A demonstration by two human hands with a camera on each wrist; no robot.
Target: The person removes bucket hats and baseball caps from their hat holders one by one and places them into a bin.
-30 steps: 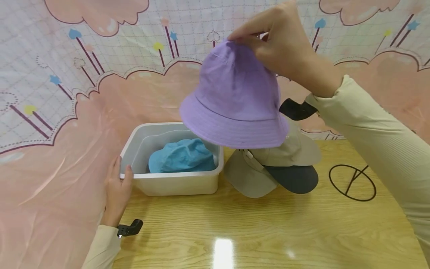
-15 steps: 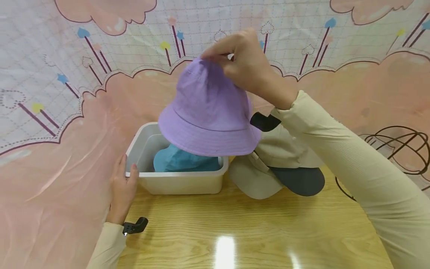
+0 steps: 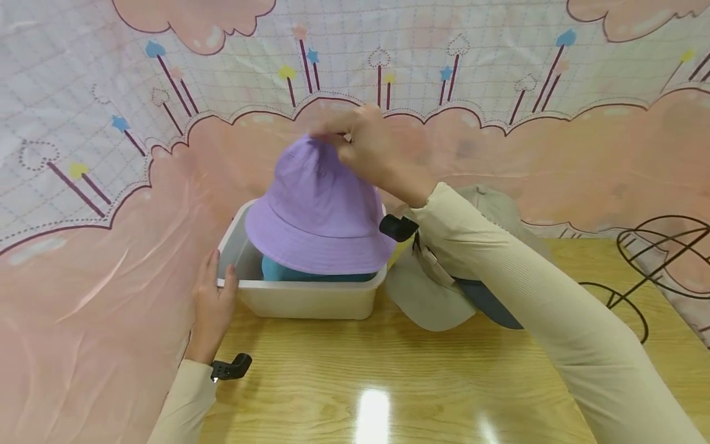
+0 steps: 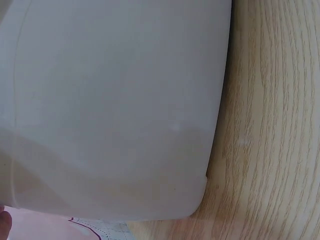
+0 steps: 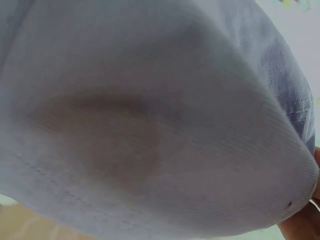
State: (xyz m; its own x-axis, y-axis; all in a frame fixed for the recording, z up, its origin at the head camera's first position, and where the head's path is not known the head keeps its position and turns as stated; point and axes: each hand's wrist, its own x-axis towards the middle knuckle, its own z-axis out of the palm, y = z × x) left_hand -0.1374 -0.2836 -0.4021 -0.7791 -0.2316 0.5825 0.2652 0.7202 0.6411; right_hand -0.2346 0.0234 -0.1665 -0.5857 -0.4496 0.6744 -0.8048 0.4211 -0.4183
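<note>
My right hand point(image 3: 368, 148) pinches a purple bucket hat point(image 3: 324, 213) by the top of its crown. The hat hangs brim down over the light grey plastic bin point(image 3: 310, 302), covering much of its opening. Beneath the brim shows part of a blue cap point(image 3: 277, 270) inside the bin. In the right wrist view, the hat's cloth point(image 5: 150, 150) fills most of the picture, with fingertips at the lower right. My left hand point(image 3: 213, 308) rests against the bin's front left corner, its fingers fairly straight. The left wrist view is mostly the bin's wall point(image 4: 115, 110).
Beige and dark-brimmed caps point(image 3: 435, 302) lie right of the bin, partly behind my right sleeve. A black wire stand point(image 3: 665, 271) lies farther right on the wooden table point(image 3: 310, 382). A pink and white patterned cloth point(image 3: 444, 142) hangs behind and covers the left side.
My right hand has carried the purple bucket hat left and down, from above the caps to over the bin. My left hand stays at the bin's corner. The head view has shifted slightly.
</note>
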